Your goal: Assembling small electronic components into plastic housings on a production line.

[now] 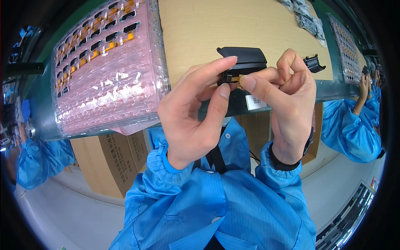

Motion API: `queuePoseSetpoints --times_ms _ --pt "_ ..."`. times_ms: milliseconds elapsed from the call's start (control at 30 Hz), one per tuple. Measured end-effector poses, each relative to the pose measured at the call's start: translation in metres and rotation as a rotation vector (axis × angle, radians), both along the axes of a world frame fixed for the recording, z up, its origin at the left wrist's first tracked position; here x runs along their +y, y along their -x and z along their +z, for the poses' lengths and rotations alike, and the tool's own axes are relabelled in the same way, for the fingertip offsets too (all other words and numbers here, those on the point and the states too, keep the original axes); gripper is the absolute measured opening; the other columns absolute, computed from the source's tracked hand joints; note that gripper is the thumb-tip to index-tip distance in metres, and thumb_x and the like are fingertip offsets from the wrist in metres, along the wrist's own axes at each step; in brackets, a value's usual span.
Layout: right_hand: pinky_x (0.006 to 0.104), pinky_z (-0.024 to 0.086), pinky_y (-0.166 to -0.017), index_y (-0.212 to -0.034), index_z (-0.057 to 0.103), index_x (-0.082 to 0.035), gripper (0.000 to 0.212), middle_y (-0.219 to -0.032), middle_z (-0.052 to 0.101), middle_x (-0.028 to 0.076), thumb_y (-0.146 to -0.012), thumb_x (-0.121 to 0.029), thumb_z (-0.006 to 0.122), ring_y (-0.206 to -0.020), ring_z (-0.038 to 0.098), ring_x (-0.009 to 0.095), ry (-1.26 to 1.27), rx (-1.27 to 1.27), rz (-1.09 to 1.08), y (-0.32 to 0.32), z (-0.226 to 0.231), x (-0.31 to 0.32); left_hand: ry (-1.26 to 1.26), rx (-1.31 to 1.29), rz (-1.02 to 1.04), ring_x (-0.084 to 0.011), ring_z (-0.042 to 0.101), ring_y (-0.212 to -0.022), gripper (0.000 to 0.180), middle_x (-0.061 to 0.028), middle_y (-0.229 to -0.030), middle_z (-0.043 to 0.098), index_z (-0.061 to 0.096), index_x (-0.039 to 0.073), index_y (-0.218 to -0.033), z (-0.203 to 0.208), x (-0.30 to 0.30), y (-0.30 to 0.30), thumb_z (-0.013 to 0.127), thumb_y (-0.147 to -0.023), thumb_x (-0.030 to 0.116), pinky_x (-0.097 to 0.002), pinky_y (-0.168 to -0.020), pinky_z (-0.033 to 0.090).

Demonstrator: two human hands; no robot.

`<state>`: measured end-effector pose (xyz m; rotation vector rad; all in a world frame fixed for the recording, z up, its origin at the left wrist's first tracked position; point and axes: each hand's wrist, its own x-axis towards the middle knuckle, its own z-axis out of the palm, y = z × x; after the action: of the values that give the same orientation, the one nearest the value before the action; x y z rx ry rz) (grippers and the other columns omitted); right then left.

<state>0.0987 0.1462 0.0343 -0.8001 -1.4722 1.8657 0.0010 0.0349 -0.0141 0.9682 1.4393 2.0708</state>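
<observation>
My left hand [193, 110] and my right hand [285, 93] meet close to my face over the table edge. Together they pinch a small black part with an orange flex strip [234, 78]. My left thumb and forefinger grip its left end; my right thumb and forefinger press on the orange end. Just behind it a larger black plastic housing [245, 57] lies on the brown cardboard sheet [200, 29]. Both my sleeves are blue, and a black band is on my right wrist.
A clear blister tray [106, 68] over pink foam, with several black and orange parts in its far rows, lies at left. A small black clip [313, 63] and another tray [348, 50] lie at right. Co-workers in blue sit at left [35, 158] and right [354, 125]. Cardboard boxes [110, 160] stand below the table.
</observation>
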Motion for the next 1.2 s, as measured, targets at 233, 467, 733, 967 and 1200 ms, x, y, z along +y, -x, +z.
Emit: queuePoseSetpoints --times_ms 233,467,733,967,1200 --pt "0.0227 0.049 -0.071 -0.081 0.038 -0.01 0.041 -0.077 0.071 0.02 -0.072 0.009 0.072 -0.072 0.07 0.018 0.007 0.013 0.003 -0.001 -0.002 0.001 0.0 0.001 -0.008 -0.0167 0.064 -0.096 0.034 -0.0135 -0.108 0.063 0.061 -0.002 -0.122 0.001 0.001 -0.001 0.054 -0.089 -0.01 -0.0276 -0.082 0.055" --pt "0.0213 0.048 -0.07 -0.081 0.038 -0.01 0.04 -0.077 0.071 0.02 -0.072 0.01 0.072 -0.07 0.069 0.017 -0.006 0.027 -0.001 -0.002 -0.002 0.002 -0.002 0.0 0.002 -0.0167 0.063 -0.097 0.034 -0.0135 -0.107 0.063 0.061 -0.002 -0.121 0.002 0.002 -0.002 0.053 -0.089 -0.01 -0.0284 -0.084 0.056" --pt "0.0206 0.048 -0.067 -0.08 0.037 -0.01 0.041 -0.077 0.071 0.02 -0.072 0.011 0.071 -0.07 0.068 0.015 -0.036 -0.002 -0.018 -0.001 -0.002 0.002 0.017 0.024 -0.003 -0.0148 0.063 -0.094 0.036 -0.0128 -0.107 0.063 0.061 -0.002 -0.121 0.002 0.002 -0.002 0.053 -0.088 -0.011 -0.0257 -0.08 0.054" --pt "0.0204 0.049 -0.066 -0.078 0.037 -0.01 0.041 -0.078 0.071 0.019 -0.075 0.012 0.072 -0.072 0.068 0.014 -0.081 -0.031 -0.002 0.0 0.001 -0.003 0.07 0.05 0.008 -0.0154 0.065 -0.094 0.034 -0.0129 -0.107 0.066 0.06 -0.003 -0.122 0.0 -0.002 -0.001 0.058 -0.088 -0.009 -0.0267 -0.08 0.056" --pt "0.0246 0.051 -0.073 -0.096 0.054 0.001 0.022 -0.097 0.069 0.016 -0.082 0.004 0.071 -0.084 0.064 0.014 -0.493 -0.203 -0.232 -0.013 -0.003 -0.011 -0.026 -0.214 0.157 -0.0171 0.069 -0.088 0.042 -0.0193 -0.109 0.068 0.05 -0.005 -0.13 0.003 -0.004 0.004 0.061 -0.09 -0.001 -0.0265 -0.063 0.061"
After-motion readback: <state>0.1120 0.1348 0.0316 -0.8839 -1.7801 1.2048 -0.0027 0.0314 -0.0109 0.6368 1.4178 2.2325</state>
